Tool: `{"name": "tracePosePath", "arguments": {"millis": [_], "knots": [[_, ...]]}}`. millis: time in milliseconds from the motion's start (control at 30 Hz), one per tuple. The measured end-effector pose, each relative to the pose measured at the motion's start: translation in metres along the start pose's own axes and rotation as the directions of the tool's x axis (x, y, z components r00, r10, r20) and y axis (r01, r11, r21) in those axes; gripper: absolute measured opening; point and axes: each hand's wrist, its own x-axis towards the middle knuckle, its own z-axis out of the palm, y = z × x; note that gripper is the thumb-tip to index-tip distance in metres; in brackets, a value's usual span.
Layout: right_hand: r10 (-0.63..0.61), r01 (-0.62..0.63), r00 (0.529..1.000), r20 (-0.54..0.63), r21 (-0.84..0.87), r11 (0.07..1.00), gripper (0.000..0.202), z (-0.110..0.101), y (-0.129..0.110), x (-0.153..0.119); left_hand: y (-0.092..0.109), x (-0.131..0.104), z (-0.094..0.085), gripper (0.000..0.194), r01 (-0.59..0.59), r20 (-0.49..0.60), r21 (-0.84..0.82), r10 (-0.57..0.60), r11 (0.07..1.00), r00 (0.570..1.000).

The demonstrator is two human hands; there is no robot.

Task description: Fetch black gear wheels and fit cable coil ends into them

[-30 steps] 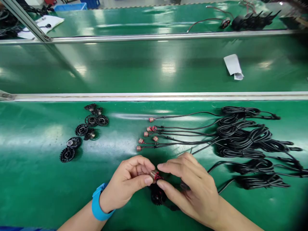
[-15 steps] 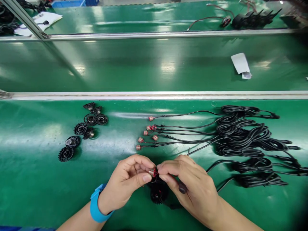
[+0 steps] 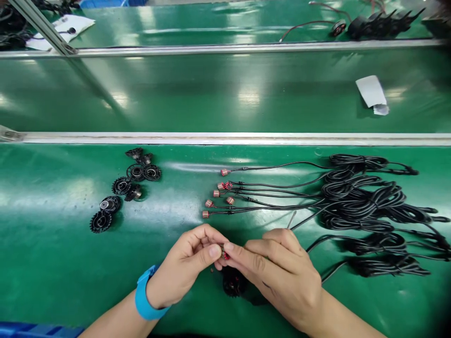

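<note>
My left hand (image 3: 192,256), with a blue band at its wrist, pinches a small motor stator (image 3: 226,255) with red ends between thumb and fingers. The thumb and forefinger of my right hand (image 3: 278,272) press on the same stator from the other side, mostly covering it. A thin metal shaft (image 3: 292,219) sticks out past the curled fingers of my right hand; the rest of that tool is hidden in the palm. Below the fingers lies a black round toothed part (image 3: 233,283), partly covered by my right hand.
Several stators (image 3: 216,193) on black leads lie ahead, their coiled cables (image 3: 369,197) heaped at right. Several black toothed rotor parts (image 3: 121,186) sit at left. A metal rail (image 3: 225,138) crosses behind, with a white paper (image 3: 371,91) beyond. A blue bin edge (image 3: 35,330) shows at lower left.
My right thumb and forefinger have closed further over the stator, hiding more of it. The dark tool handle end seen under my right hand is now out of sight. The view has shifted slightly.
</note>
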Motion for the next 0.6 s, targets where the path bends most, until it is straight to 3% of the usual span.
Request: {"name": "tracePosePath", "arguments": {"millis": [333, 400, 433, 467, 500, 533, 567, 600], "knots": [[-0.079, 0.080, 0.997, 0.011, -0.011, 0.997, 0.035, 0.003, -0.001, -0.008, 0.002, -0.003, 0.001, 0.030, 0.019, -0.032, 0.016, -0.018, 1.000, 0.999], [-0.067, 0.066, 0.998, -0.017, -0.024, 0.998, 0.028, 0.002, -0.004, -0.004, 0.010, -0.006, -0.004, 0.029, -0.017, -0.052, 0.204, 0.029, 0.979, 0.998], [-0.028, 0.028, 0.999, -0.031, -0.008, 1.000, 0.023, 0.000, -0.006, -0.001, 0.017, -0.008, -0.009, 0.027, -0.081, -0.099, 0.375, 0.126, 0.924, 0.987], [0.037, -0.035, 0.999, -0.040, 0.030, 0.999, 0.019, -0.003, -0.006, 0.002, 0.025, -0.010, -0.016, 0.024, -0.131, -0.152, 0.577, 0.264, 0.806, 0.952], [0.120, -0.116, 0.992, -0.037, 0.091, 0.989, 0.015, -0.006, -0.006, 0.005, 0.034, -0.013, -0.025, 0.020, -0.173, -0.189, 0.769, 0.477, 0.615, 0.858], [0.211, -0.204, 0.977, -0.024, 0.171, 0.964, 0.012, -0.009, -0.005, 0.006, 0.043, -0.017, -0.036, 0.017, -0.144, -0.171, 0.914, 0.684, 0.378, 0.709], [0.297, -0.287, 0.955, 0.003, 0.260, 0.922, 0.010, -0.012, -0.003, 0.007, 0.050, -0.021, -0.049, 0.018, -0.027, -0.141, 0.981, 0.794, 0.194, 0.591], [0.371, -0.355, 0.928, 0.025, 0.352, 0.866, 0.008, -0.015, 0.001, 0.008, 0.056, -0.024, -0.062, 0.022, 0.087, -0.103, 0.994, 0.842, 0.067, 0.529]]}}
